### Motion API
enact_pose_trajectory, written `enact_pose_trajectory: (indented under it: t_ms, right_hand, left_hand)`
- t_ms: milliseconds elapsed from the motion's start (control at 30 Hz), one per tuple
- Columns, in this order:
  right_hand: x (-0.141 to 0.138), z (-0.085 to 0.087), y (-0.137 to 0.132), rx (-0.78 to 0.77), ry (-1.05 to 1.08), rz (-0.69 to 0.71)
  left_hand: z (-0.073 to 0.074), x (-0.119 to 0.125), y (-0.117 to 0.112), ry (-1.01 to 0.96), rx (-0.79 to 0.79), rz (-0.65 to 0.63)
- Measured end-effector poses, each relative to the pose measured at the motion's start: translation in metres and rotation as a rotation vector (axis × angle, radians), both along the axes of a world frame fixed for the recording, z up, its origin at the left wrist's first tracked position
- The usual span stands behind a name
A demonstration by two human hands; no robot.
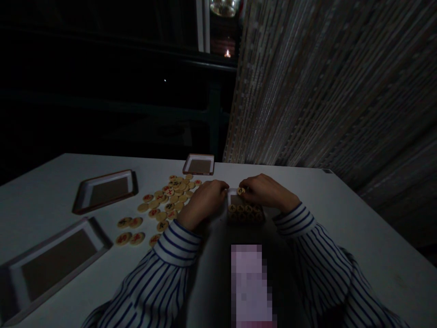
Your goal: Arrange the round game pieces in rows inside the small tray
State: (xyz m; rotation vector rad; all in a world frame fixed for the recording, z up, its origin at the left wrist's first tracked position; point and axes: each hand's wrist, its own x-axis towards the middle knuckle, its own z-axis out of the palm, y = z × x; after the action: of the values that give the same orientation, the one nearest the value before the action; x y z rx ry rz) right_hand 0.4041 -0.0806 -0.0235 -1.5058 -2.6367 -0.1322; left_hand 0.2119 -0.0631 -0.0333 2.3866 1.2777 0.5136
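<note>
On my feed two hands stand slightly apart at one small box (235,199), which sits mid-counter, short of the far edge. The right hand (264,190) pinches one disc (241,191) at its far part; I can't tell whether the left hand (207,200) grips its far-left corner. Inside, I count four discs (241,208) in one row; the nearer row is too dark. Toward the counter's (341,218) left edge lie four discs (137,238) grouped, a pile (170,192) too overlapped to count, and two trays (109,189); one tray (200,166) sits by the far edge.

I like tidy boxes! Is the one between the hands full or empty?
The box is partly full: pieces line its near side; bare bottom shows beyond them.
</note>
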Motion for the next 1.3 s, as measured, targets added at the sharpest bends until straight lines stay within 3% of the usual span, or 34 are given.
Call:
enact_pose_trajectory:
  t_ms: [567,1300]
  right_hand:
    - [-0.007,-0.009,0.004,-0.147,-0.204,-0.045]
    - [-0.006,-0.015,0.006,-0.183,-0.212,-0.053]
  left_hand:
    - [0.001,-0.001,0.0,0.116,0.01,0.007]
    - [0.0,-0.002,0.0,0.125,0.025,0.001]
